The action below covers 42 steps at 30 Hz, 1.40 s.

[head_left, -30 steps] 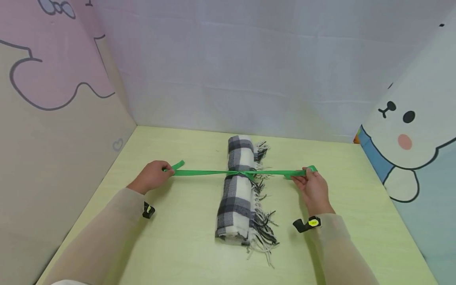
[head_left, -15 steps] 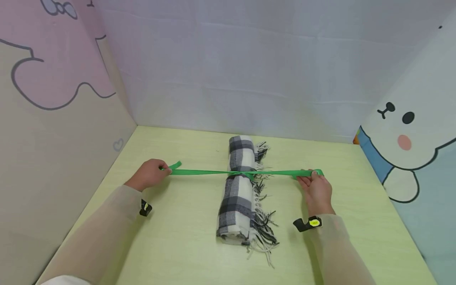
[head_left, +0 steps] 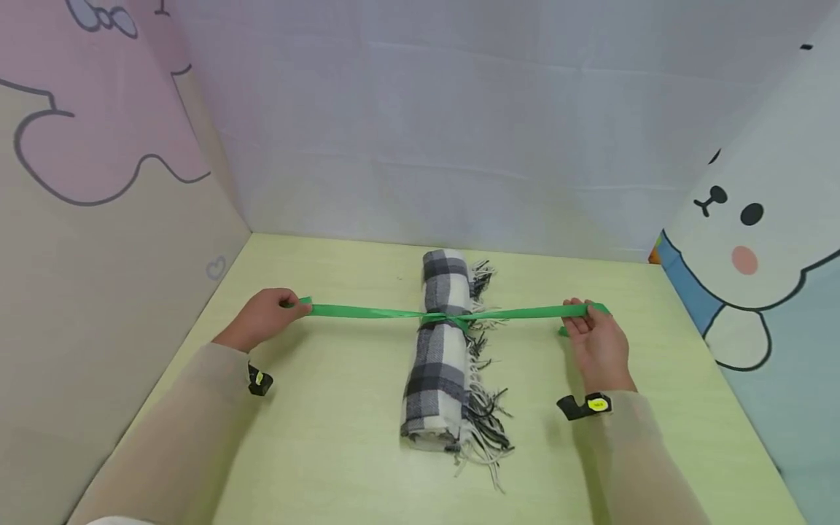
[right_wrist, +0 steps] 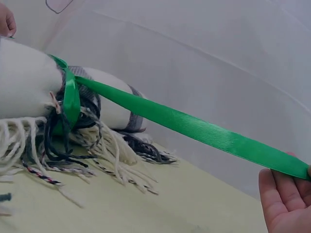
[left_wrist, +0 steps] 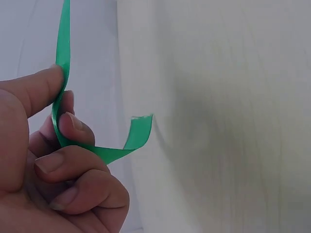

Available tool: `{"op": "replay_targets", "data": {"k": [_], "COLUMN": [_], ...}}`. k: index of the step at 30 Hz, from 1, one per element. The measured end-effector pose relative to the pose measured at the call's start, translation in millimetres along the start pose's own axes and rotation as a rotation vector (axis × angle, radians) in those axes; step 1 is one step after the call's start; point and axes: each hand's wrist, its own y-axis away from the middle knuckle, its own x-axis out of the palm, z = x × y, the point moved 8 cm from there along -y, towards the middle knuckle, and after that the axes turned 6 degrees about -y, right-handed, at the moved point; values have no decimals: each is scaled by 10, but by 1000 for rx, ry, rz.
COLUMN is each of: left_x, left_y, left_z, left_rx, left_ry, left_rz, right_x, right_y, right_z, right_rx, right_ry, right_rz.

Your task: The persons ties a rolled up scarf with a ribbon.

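A rolled plaid scarf (head_left: 436, 372) in white, grey and black lies lengthwise on the table, its fringe (head_left: 485, 423) spread along the right side. Round its middle runs a green ribbon (head_left: 357, 311), crossed on top and stretched out to both sides. My left hand (head_left: 265, 319) pinches the ribbon's left part, and a short curled end hangs past the fingers in the left wrist view. On the other side my right hand (head_left: 599, 346) pinches the right part between thumb and fingers. In the right wrist view the ribbon (right_wrist: 194, 127) slopes taut from the roll to that hand.
The pale yellow table (head_left: 328, 452) meets a white back wall (head_left: 459, 131). Printed panels stand left and right, the right one with a cartoon bear (head_left: 774, 240). Each wrist carries a small black camera mount (head_left: 585, 406).
Both hands have moved outward, left to the left and right to the right, drawing the ribbon longer on each side. The loose left end has become shorter. The scarf roll has hardly moved.
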Motion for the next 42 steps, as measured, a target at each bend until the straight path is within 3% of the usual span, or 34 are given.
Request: {"op": "replay_targets", "data": {"k": [7, 12, 15, 18, 23, 26, 34, 42], "left_x": [-230, -316, -355, -377, -352, -340, -389, -443], "left_y": [48, 57, 64, 72, 51, 47, 7, -107], "left_z": [105, 189, 225, 245, 311, 365, 495, 773], "left_rx": [-5, -13, -31, -63, -119, -155, -198, -228], "left_ry": [-11, -9, -32, -68, -121, -155, -215, -277], "left_rz": [-33, -41, -56, -63, -33, -9, 24, 54], "right_x": [-8, -50, -110, -198, -343, -425, -617, -681], "right_y": [6, -6, -25, -52, -100, -131, -189, -223], "right_z": [235, 414, 484, 516, 534, 554, 622, 671], "right_rx": [-61, -149, -170, -159, -130, -127, -112, -113], "right_ry": [-22, 92, 168, 301, 615, 713, 742, 794], "right_rz": [-13, -36, -93, -163, -259, -297, -364, -388]}}
